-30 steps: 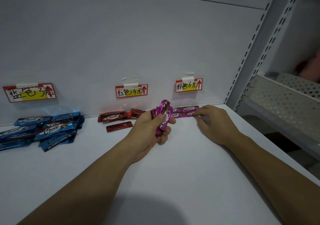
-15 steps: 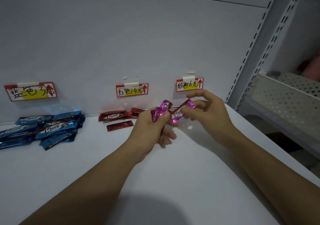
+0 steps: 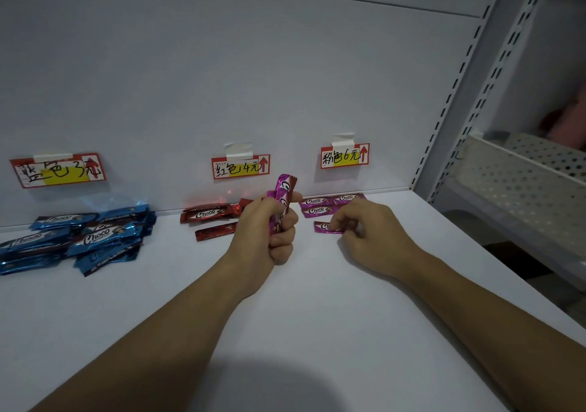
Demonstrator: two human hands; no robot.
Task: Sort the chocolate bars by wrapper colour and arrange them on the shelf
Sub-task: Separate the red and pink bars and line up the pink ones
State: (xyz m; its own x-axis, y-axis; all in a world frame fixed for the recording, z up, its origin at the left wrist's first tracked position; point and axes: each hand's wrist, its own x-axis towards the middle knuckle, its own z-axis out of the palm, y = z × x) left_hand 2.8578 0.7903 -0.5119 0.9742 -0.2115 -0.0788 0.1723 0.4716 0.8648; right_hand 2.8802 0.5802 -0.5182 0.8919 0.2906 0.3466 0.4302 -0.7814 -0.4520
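My left hand (image 3: 263, 234) grips a small bunch of pink chocolate bars (image 3: 283, 196), held upright above the white shelf (image 3: 285, 316). My right hand (image 3: 371, 234) rests low on the shelf, its fingertips pinching one pink bar (image 3: 323, 227) that lies flat. Behind it, three pink bars (image 3: 317, 205) lie under the pink price label (image 3: 345, 156). Several red bars (image 3: 209, 218) sit under the red label (image 3: 241, 166). A pile of blue bars (image 3: 79, 237) lies under the blue label (image 3: 57, 169) at the left.
The shelf's white back panel (image 3: 253, 79) rises right behind the bars. A slotted upright post (image 3: 459, 94) bounds the shelf on the right. Beyond it stands a perforated white shelf (image 3: 523, 177) of the neighbouring unit.
My right hand took a pink bar from the bunch in my left hand, carried it down to the right and set it on the shelf in front of the other pink bars.
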